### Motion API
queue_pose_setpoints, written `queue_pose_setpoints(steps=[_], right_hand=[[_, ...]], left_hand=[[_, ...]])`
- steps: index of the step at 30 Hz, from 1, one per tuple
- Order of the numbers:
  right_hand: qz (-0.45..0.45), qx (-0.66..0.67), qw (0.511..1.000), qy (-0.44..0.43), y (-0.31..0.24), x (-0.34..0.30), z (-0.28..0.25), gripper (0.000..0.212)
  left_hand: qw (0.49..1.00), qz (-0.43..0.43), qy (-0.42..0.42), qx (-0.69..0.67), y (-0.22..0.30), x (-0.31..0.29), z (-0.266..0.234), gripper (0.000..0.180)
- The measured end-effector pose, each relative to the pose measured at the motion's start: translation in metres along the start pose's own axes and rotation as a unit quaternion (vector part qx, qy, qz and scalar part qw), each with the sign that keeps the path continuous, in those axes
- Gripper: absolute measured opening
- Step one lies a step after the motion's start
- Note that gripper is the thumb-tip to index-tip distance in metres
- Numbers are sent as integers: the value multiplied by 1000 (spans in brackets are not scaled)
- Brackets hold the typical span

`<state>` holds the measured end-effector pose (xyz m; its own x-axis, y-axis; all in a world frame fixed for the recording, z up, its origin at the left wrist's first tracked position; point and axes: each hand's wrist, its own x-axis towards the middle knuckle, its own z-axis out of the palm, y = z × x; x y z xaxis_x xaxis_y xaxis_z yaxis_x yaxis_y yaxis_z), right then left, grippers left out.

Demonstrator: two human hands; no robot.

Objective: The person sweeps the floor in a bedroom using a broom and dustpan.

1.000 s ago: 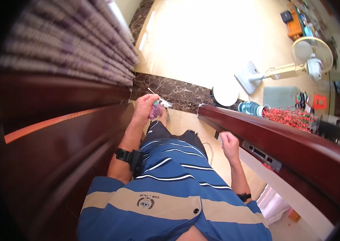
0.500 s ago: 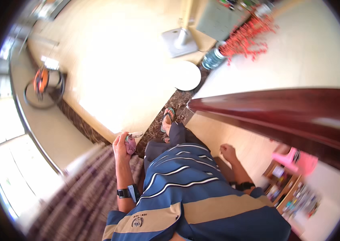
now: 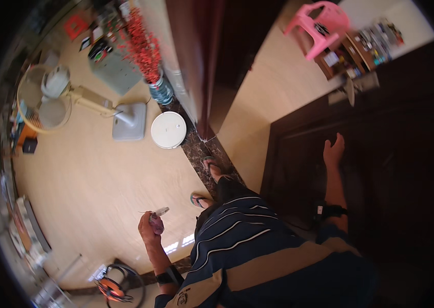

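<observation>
My left hand (image 3: 147, 229) is closed around a small purple bundle (image 3: 157, 224) that looks like crumpled cloth. A slim, pale, see-through piece (image 3: 162, 211) sticks out beside it, and its kind is unclear. My right hand (image 3: 333, 150) is raised in front of a dark wooden door (image 3: 299, 154), thumb and fingers apart, holding nothing. The metal door handle (image 3: 350, 92) is just beyond that hand, with a gap between them.
A round white robot vacuum (image 3: 168, 130) sits by the dark stone threshold (image 3: 196, 154) near my feet. Beyond it stand a pedestal fan (image 3: 129, 121) and a vase (image 3: 161, 91) of red sprigs. An orange canister vacuum (image 3: 111, 289) is at lower left, a pink chair (image 3: 319, 25) at upper right.
My view has swung to the right, bringing the dark door into sight. My right hand has reached forward and its fingers have opened. My left hand keeps its hold on the purple bundle.
</observation>
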<state>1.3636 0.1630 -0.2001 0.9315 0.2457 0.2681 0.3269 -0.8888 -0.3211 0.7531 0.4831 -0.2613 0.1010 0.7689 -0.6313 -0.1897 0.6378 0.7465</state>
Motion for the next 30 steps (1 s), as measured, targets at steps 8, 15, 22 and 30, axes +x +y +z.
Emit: queue_pose_setpoints(steps=[8,15,22,30], right_hand=[[-19,8,999,28,27,-46,-55,53],[-2,9,996,83,36,-26,-36,55],[53,66,987,133,42,27,-21,59],[-11,207,960,188,55,161,0,55]], left_hand=[[990,-44,-114,67,33,1,64,15],[995,-14,-67,78,16,-31,149,12],[991,-33,-77,102,18,-19,188,12],[992,6,-84,94,15,22,220,13]])
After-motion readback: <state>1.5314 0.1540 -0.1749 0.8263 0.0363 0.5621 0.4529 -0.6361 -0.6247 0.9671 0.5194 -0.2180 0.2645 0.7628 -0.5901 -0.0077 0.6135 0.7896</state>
